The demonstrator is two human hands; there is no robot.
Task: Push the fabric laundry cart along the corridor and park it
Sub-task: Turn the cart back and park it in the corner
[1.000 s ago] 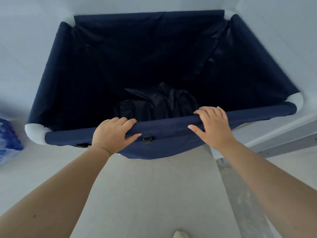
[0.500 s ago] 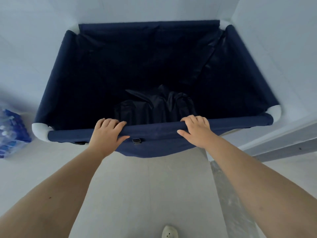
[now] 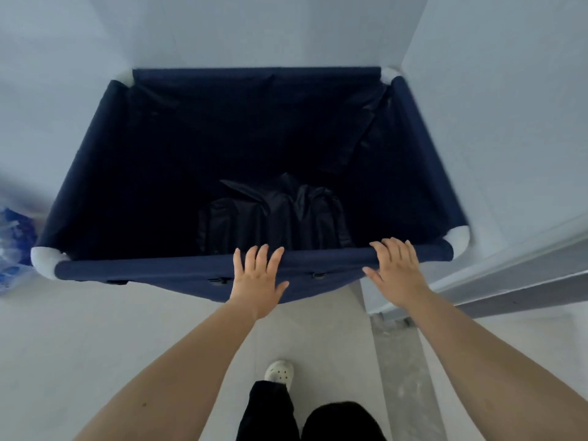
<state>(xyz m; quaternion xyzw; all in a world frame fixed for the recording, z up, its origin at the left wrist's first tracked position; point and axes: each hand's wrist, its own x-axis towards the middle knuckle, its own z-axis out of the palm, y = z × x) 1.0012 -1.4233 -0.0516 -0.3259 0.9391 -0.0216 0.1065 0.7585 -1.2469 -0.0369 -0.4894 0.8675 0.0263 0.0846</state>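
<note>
The navy fabric laundry cart (image 3: 178,272) with white corner joints stands in a corner, its far rim against the back wall and its right side close to the right wall. A crumpled dark fabric bundle (image 3: 273,214) lies in its bottom. My left hand (image 3: 257,278) lies flat against the near rail right of its middle, fingers straight and spread, not wrapped around it. My right hand (image 3: 396,270) rests on the same rail near the right corner, fingers extended over the top and thumb out.
White walls close in behind and to the right of the cart. A blue wrapped pack of bottles (image 3: 12,246) sits on the floor at the left. A grey door frame and threshold strip (image 3: 401,361) run along the right. My white shoe (image 3: 279,370) is on the pale floor.
The cart has rolled forward and away from me into the corner. Both hands have loosened from a curled grip on the rail to flat, spread fingers, and my left hand has shifted right.
</note>
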